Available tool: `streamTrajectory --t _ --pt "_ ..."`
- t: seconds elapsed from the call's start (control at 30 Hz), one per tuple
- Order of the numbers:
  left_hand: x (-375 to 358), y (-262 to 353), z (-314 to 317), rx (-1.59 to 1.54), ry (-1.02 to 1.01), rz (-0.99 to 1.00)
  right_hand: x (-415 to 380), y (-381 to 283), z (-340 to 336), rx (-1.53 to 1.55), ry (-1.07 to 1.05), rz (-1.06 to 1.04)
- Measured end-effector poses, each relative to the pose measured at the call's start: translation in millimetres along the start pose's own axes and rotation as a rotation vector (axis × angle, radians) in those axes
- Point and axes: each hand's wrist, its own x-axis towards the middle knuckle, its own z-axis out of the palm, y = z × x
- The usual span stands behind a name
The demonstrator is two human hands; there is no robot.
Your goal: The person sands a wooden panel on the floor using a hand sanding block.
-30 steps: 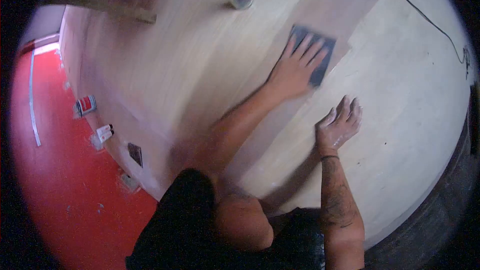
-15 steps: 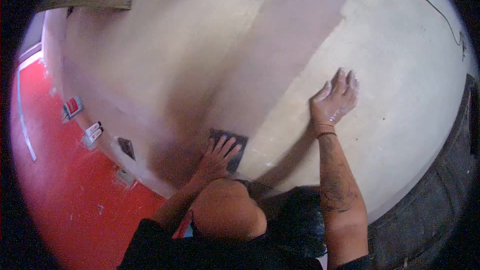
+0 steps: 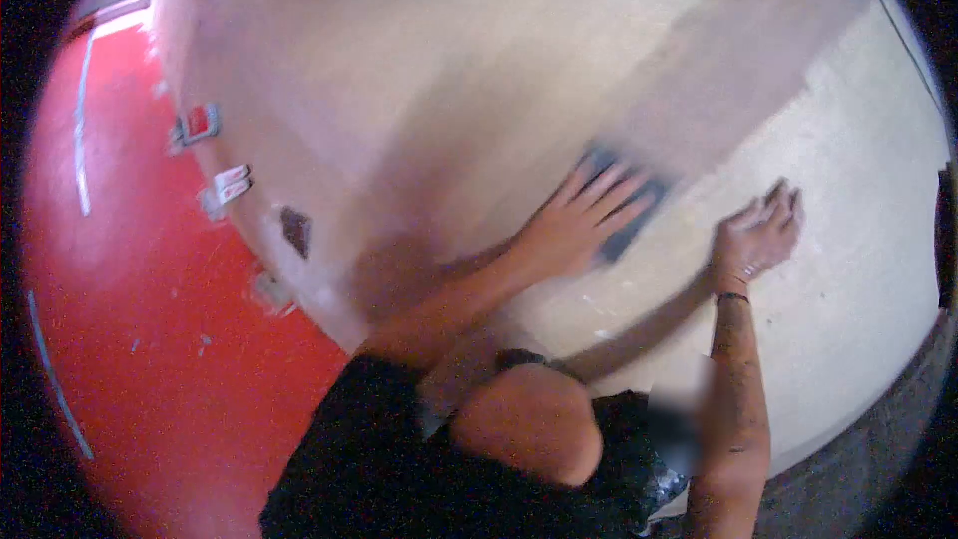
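Note:
My left hand (image 3: 584,220) lies flat, fingers spread, on a dark rectangular sheet that looks like sandpaper (image 3: 636,226). The sheet rests on a pale cream surface (image 3: 459,50), and the hand is a little blurred. A darker, damp-looking band (image 3: 743,65) runs from the sheet toward the upper right. To the right, my right hand (image 3: 755,240) rests on the pale surface with fingers loosely extended and nothing in it. A whitish sheen shows near its wrist, just above a dark band.
Red floor (image 3: 170,339) borders the pale surface at left. Along that edge lie a red-and-grey item (image 3: 200,124), a white-and-red item (image 3: 233,183) and a dark scrap (image 3: 295,231). A bare knee (image 3: 529,424) is below. A dark cable (image 3: 891,15) runs at upper right.
My left hand and the dark sheet have slid up and to the right across the pale surface. The camera view has also shifted. My right hand still rests on the surface.

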Motion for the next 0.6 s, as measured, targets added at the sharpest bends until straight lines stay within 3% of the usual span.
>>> streamTrajectory --t 0.07,0.17,0.2,0.3,0.33,0.37,0.43,0.53,0.6 --pt "-114.8 15.2 36.9 -0.001 -0.327 -0.006 1.4 -5.5 -7.2 -0.016 -0.016 0.016" --pt "-161.6 10.4 37.2 -0.121 -0.355 0.029 2.5 -10.6 -10.2 -0.078 -0.005 0.005" --pt "-142.1 5.5 31.5 -0.122 -0.281 0.045 0.8 -6.7 -5.9 -0.065 -0.006 0.007" --pt "6.2 -6.8 -5.9 -0.018 -0.025 0.092 0.1 -4.8 -4.4 -0.051 0.022 -0.018" --pt "52.3 -9.0 -16.3 0.180 0.071 0.110 0.7 -2.5 -2.8 -0.056 0.027 -0.026" --pt "93.6 -18.1 -13.6 0.144 0.237 0.125 0.3 -2.7 -2.5 -0.025 0.024 -0.019" --pt "154.0 -22.1 -25.1 0.134 0.383 0.058 -3.6 0.1 1.3 -0.023 0.041 -0.031" --pt "122.4 -10.8 -3.5 0.224 0.323 0.084 -6.5 9.3 -5.6 -0.051 -0.002 -0.033" --pt "22.9 1.9 18.2 0.284 0.175 0.141 -13.1 25.5 -5.4 0.107 -0.120 -0.109"
